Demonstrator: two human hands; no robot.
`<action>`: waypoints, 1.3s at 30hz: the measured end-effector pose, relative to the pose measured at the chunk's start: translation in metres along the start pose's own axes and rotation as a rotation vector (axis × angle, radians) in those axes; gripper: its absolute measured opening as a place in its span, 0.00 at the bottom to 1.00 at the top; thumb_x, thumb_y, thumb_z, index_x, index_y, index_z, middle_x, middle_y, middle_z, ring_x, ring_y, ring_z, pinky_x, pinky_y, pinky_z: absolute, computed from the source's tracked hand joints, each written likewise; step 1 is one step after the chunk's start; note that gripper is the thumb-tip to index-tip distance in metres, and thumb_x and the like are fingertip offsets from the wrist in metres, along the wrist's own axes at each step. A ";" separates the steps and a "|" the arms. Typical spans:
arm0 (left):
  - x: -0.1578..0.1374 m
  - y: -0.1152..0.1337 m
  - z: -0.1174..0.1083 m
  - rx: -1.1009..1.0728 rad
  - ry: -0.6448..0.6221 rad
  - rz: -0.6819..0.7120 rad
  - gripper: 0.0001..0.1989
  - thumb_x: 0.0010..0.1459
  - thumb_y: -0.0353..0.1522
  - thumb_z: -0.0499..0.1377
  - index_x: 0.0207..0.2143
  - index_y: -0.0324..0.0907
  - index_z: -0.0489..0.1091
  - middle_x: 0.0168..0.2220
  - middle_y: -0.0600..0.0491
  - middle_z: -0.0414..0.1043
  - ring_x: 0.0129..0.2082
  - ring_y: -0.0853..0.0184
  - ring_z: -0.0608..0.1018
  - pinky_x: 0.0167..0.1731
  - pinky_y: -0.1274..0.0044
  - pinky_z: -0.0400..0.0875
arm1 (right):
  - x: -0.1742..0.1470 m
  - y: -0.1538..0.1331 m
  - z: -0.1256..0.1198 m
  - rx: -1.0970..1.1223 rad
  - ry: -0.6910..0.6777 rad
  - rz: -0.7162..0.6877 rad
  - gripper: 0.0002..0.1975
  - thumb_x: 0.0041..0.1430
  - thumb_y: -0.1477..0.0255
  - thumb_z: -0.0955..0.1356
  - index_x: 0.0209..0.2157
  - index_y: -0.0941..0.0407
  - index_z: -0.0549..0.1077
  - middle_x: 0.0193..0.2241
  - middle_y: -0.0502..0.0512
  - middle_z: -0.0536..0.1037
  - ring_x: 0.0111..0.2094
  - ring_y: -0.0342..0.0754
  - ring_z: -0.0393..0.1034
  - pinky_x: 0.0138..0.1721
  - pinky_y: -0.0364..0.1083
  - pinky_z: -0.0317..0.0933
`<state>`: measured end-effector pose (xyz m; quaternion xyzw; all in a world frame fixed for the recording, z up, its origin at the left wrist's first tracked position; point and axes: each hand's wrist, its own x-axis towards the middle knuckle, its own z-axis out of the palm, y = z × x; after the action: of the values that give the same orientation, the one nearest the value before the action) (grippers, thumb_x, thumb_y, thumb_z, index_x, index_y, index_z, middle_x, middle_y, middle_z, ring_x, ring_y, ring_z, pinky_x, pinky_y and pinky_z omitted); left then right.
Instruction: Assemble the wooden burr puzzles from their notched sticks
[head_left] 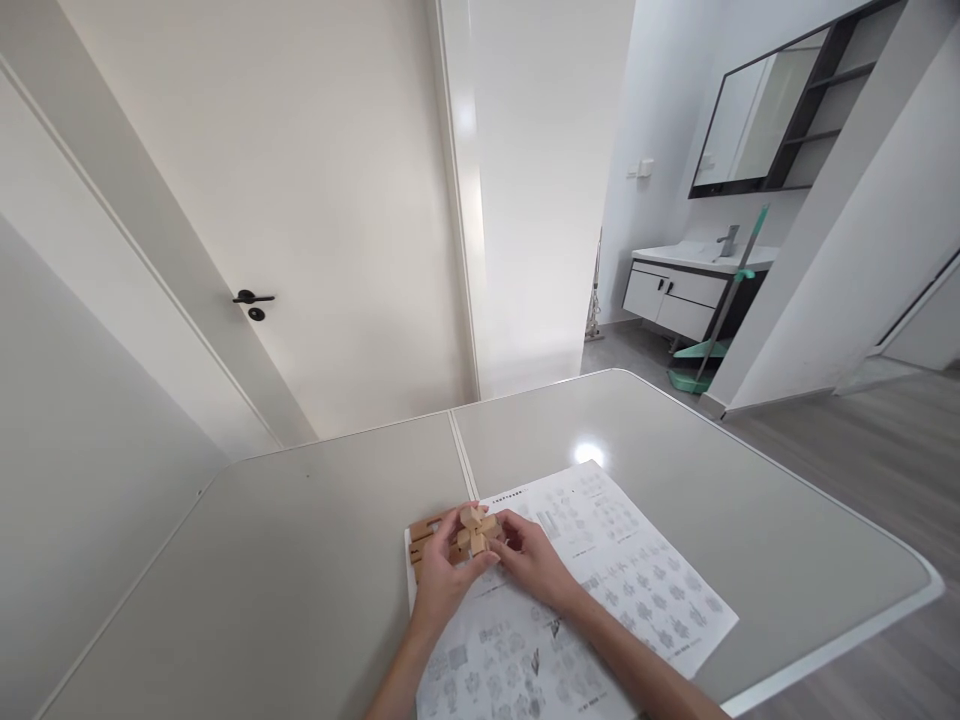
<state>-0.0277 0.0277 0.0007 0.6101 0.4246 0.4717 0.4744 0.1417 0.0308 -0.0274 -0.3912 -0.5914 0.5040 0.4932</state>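
Observation:
Between my two hands is a small wooden burr puzzle (477, 532) of pale interlocking bars. My left hand (444, 562) is closed on its left side, thumb underneath and fingers curled round the back. From the right, my right hand (531, 556) pinches the same puzzle. Both hands hover over or rest on a large printed paper sheet (517, 635) covered with small diagrams; I cannot tell whether they touch it. Just behind my left hand lie several brown notched wooden pieces (421, 530) at the sheet's upper left corner, partly hidden by the fingers.
The grey table (300, 580) has rounded corners and a seam (461, 455) running across it. Past its far edge stands a white door (300, 200) with a black handle (253, 298). At the back right are a sink cabinet (679, 295), a mirror (761, 120) and a green dustpan (690, 380).

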 end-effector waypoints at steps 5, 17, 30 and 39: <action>0.001 0.002 -0.003 -0.051 0.003 -0.050 0.32 0.53 0.41 0.70 0.58 0.43 0.70 0.58 0.43 0.74 0.59 0.50 0.75 0.61 0.62 0.68 | -0.001 -0.007 0.003 0.231 -0.093 0.053 0.19 0.63 0.55 0.70 0.47 0.55 0.71 0.31 0.50 0.74 0.24 0.43 0.65 0.24 0.42 0.60; 0.004 0.001 -0.010 -0.171 0.040 -0.066 0.32 0.53 0.46 0.69 0.57 0.42 0.72 0.58 0.41 0.74 0.58 0.49 0.75 0.57 0.64 0.72 | 0.000 -0.027 -0.005 0.453 -0.263 0.115 0.25 0.62 0.51 0.70 0.52 0.55 0.74 0.36 0.55 0.79 0.37 0.51 0.75 0.46 0.53 0.68; 0.013 -0.015 -0.015 -0.381 0.331 -0.140 0.30 0.54 0.49 0.67 0.54 0.43 0.74 0.60 0.43 0.72 0.60 0.52 0.74 0.57 0.65 0.72 | -0.002 -0.017 -0.002 -0.073 0.039 -0.052 0.17 0.64 0.56 0.69 0.47 0.53 0.77 0.29 0.52 0.81 0.27 0.48 0.75 0.34 0.46 0.70; 0.012 -0.009 -0.013 -0.430 0.243 -0.119 0.28 0.58 0.52 0.63 0.52 0.43 0.75 0.59 0.44 0.74 0.62 0.55 0.73 0.63 0.63 0.66 | -0.002 0.006 -0.001 -0.462 0.101 -0.192 0.13 0.70 0.63 0.64 0.48 0.47 0.78 0.47 0.55 0.82 0.44 0.56 0.77 0.47 0.51 0.68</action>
<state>-0.0389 0.0437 -0.0049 0.4080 0.4036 0.5923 0.5656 0.1433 0.0299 -0.0335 -0.4600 -0.6999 0.2863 0.4654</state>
